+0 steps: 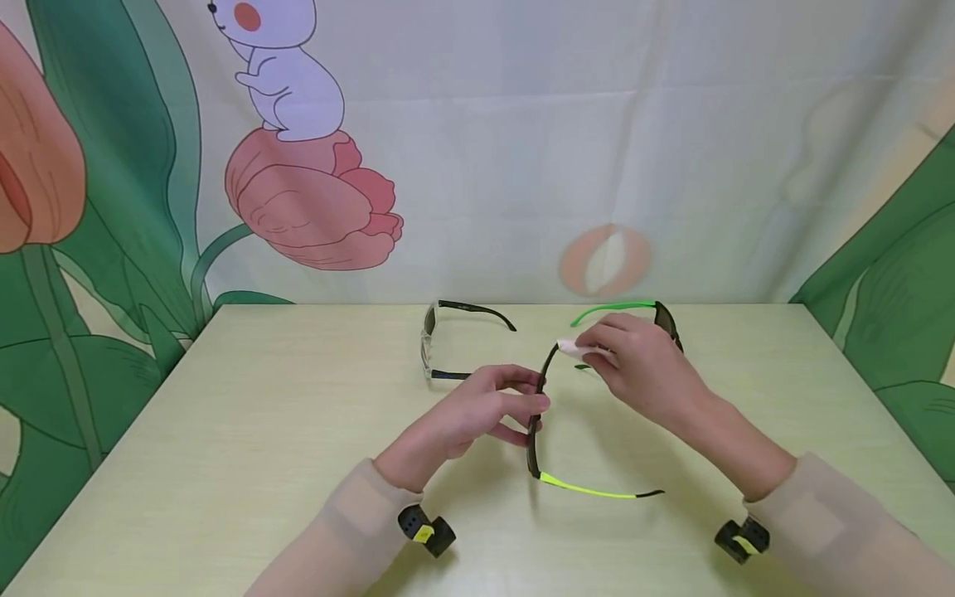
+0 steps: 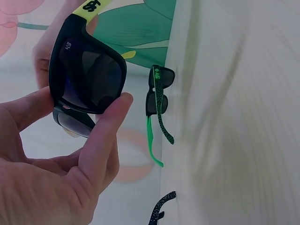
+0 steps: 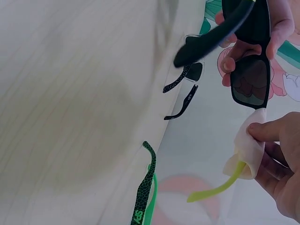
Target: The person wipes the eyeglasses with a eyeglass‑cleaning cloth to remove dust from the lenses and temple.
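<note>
Black-framed sunglasses (image 1: pixel 532 452) with yellow-green temples are held up above the table. My left hand (image 1: pixel 485 412) pinches them by the front frame, thumb and fingers on either side of a dark lens (image 2: pixel 89 70) in the left wrist view. My right hand (image 1: pixel 645 365) pinches a white cloth (image 3: pixel 248 145), folded round the far temple close to its hinge. That temple's yellow end (image 3: pixel 215 191) sticks out of the cloth in the right wrist view. The near temple (image 1: pixel 589 488), black at its tip, extends rightward, touched by neither hand.
Clear-framed sunglasses with black temples (image 1: pixel 477 309) lie at the table's back, beyond my left hand. Sunglasses with green temples (image 1: pixel 615 308) lie behind my right hand, partly hidden by it. A printed curtain (image 1: pixel 485 166) hangs along the back edge of the pale table (image 1: pixel 261 431).
</note>
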{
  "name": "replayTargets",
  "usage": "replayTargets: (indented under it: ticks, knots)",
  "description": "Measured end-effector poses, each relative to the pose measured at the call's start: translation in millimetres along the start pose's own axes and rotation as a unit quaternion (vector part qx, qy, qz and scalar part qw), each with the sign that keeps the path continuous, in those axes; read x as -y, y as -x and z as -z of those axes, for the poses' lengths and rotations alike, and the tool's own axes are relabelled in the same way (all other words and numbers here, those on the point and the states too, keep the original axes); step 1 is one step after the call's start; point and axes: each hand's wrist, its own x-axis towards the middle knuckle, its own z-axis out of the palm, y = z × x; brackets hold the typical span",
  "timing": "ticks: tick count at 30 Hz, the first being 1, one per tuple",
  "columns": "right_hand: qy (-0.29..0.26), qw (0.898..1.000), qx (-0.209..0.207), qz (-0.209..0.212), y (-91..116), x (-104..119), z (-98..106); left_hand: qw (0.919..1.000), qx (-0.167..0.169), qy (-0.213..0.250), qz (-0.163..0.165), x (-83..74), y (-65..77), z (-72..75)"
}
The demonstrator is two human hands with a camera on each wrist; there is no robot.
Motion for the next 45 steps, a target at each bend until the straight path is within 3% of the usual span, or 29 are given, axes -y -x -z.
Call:
replayTargets:
  ticks: [11, 37, 45]
  knots:
    - [0.009, 1.0, 0.005, -0.012, 2, -1, 3, 0.9997, -0.023, 0.003, 0.006, -3.0, -1.5, -0.4]
    - [-0.024, 0.99, 0.038, -0.132, 18, -17, 21, 0.9983, -0.045, 0.033, -0.017, -9.1, -0.2, 16.1]
    - [-0.035, 0.991, 0.027, -0.125, 19, -15, 18, 0.9986, -0.046, 0.022, -0.018, -8.8, -0.4, 16.6]
